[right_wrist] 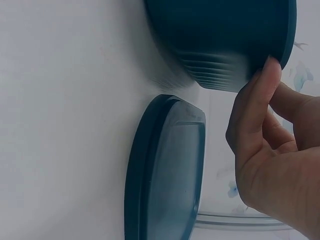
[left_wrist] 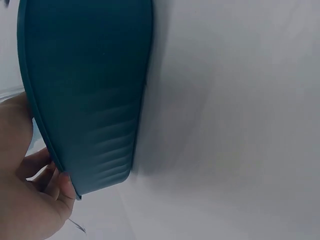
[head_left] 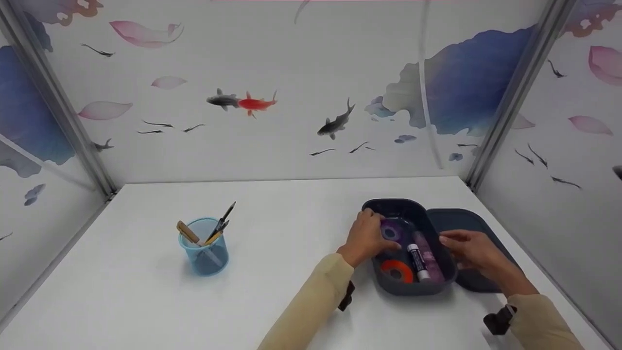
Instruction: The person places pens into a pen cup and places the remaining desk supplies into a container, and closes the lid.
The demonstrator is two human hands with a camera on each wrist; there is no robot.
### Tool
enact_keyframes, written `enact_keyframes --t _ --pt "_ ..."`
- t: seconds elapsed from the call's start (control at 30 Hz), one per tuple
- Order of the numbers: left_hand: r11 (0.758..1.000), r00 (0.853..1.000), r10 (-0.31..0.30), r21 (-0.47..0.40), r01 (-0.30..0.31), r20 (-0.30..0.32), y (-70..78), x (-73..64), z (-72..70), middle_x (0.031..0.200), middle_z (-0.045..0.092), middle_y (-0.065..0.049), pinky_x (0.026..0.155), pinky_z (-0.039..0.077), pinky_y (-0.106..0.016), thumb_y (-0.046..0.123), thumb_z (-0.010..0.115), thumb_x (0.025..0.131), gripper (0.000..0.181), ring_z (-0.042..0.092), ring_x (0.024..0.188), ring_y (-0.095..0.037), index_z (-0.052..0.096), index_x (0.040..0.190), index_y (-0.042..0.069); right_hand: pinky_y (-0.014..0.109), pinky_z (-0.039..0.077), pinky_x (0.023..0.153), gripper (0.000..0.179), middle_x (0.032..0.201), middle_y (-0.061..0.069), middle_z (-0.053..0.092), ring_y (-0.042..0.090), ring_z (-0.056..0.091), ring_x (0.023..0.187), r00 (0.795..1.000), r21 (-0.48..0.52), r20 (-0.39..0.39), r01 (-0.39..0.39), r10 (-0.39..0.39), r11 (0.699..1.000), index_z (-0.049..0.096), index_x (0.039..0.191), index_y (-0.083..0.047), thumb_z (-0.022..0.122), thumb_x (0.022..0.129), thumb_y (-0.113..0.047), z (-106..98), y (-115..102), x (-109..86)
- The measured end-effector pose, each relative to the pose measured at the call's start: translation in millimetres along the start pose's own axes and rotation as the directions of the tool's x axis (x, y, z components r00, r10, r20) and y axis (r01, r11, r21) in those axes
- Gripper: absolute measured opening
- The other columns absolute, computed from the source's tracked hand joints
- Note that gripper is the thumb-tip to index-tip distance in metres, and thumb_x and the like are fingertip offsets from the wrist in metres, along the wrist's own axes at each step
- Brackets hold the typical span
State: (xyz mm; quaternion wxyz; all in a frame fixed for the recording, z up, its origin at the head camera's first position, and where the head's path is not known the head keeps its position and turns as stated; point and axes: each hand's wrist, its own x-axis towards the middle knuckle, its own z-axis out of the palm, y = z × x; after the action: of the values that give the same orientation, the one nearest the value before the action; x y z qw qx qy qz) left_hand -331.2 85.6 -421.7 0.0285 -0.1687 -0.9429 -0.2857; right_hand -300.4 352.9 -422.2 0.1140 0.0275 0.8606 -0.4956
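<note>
A dark blue-grey box (head_left: 413, 289) stands uncovered on the right of the table. My left hand (head_left: 365, 236) holds its left rim, with the thumb reaching inside. At the opposite rim, the fingers of my right hand (head_left: 478, 253) grip the edge; a fingertip presses the outer wall in the right wrist view. Inside lie a purple tape roll (head_left: 391, 232), an orange tape roll (head_left: 406, 270), a glue stick (head_left: 418, 262) and a pinkish-purple, partly see-through item (head_left: 430, 260). The left wrist view shows the box's outer wall (left_wrist: 90, 75).
The dark lid (right_wrist: 175, 175) lies flat on the table just right of the box, partly beneath my right hand. To the left stands a light blue mesh pen cup (head_left: 209, 257) with pencils and a tan-handled tool (head_left: 187, 232). Printed panels border the white table (head_left: 272, 233).
</note>
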Motion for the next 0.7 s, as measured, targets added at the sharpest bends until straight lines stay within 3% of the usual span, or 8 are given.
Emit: enact_keyframes --t 0.23,0.37,0.47,0.57,0.63,0.7 --pt "0.997 1.000 0.001 0.080 0.000 -0.004 2.5 1.1 7.9 0.125 0.058 -0.002 0.100 0.046 -0.028 0.052 0.084 0.075 0.075 0.049 0.112 -0.015 0.062 0.134 0.011 0.031 0.058 0.076 0.070 0.128 0.007 0.066 0.010 0.067 0.100 1.000 0.005 0.001 -0.008 0.008 1.000 0.048 0.145 -0.002 0.064 0.095 -0.048 1 -1 -0.3" --pt "0.996 1.000 -0.002 0.089 0.000 0.018 2.5 -0.1 8.2 0.137 0.057 -0.004 0.101 0.043 -0.031 0.054 0.083 0.076 0.084 0.047 0.120 -0.018 0.054 0.144 0.014 0.032 0.058 0.077 0.067 0.126 0.006 0.068 0.011 0.068 0.099 1.000 0.007 0.002 -0.008 0.008 1.000 0.049 0.145 -0.001 0.063 0.096 -0.046 1 -1 0.3" --pt "1.000 1.000 -0.002 0.020 0.002 -0.001 -0.4 -3.2 9.2 0.148 0.051 -0.004 0.107 0.042 -0.035 0.055 0.081 0.077 0.091 0.044 0.129 -0.021 0.045 0.151 0.017 0.032 0.059 0.077 0.066 0.123 0.005 0.070 0.011 0.069 0.099 1.000 0.012 0.006 -0.006 0.006 1.000 0.049 0.145 -0.001 0.063 0.097 -0.044 2 -1 0.6" --pt "0.993 0.998 -0.003 -0.115 -0.004 -0.058 -4.3 -7.1 10.8 0.153 0.046 -0.005 0.111 0.040 -0.042 0.052 0.078 0.082 0.087 0.042 0.135 -0.023 0.041 0.154 0.017 0.032 0.059 0.076 0.066 0.120 0.003 0.072 0.011 0.070 0.097 1.000 0.021 0.008 -0.002 0.002 1.000 0.048 0.145 0.000 0.063 0.097 -0.043 3 0 0.5" --pt "0.979 0.996 0.002 -0.204 -0.021 -0.095 -6.6 -9.0 11.2 0.155 0.044 -0.007 0.113 0.039 -0.047 0.050 0.075 0.086 0.083 0.041 0.139 -0.026 0.041 0.154 0.015 0.032 0.059 0.075 0.065 0.117 0.001 0.072 0.010 0.070 0.095 1.000 0.030 0.003 -0.001 0.001 1.000 0.048 0.145 0.000 0.064 0.097 -0.042 2 0 0.2" --pt "0.946 0.993 0.002 -0.321 -0.041 -0.121 -8.4 -10.4 9.4 0.156 0.042 -0.010 0.116 0.038 -0.050 0.045 0.074 0.089 0.080 0.039 0.143 -0.029 0.041 0.153 0.011 0.031 0.060 0.073 0.065 0.113 -0.002 0.073 0.009 0.070 0.093 1.000 0.038 -0.003 0.000 0.000 0.999 0.048 0.145 0.000 0.064 0.097 -0.041 2 0 0.0"
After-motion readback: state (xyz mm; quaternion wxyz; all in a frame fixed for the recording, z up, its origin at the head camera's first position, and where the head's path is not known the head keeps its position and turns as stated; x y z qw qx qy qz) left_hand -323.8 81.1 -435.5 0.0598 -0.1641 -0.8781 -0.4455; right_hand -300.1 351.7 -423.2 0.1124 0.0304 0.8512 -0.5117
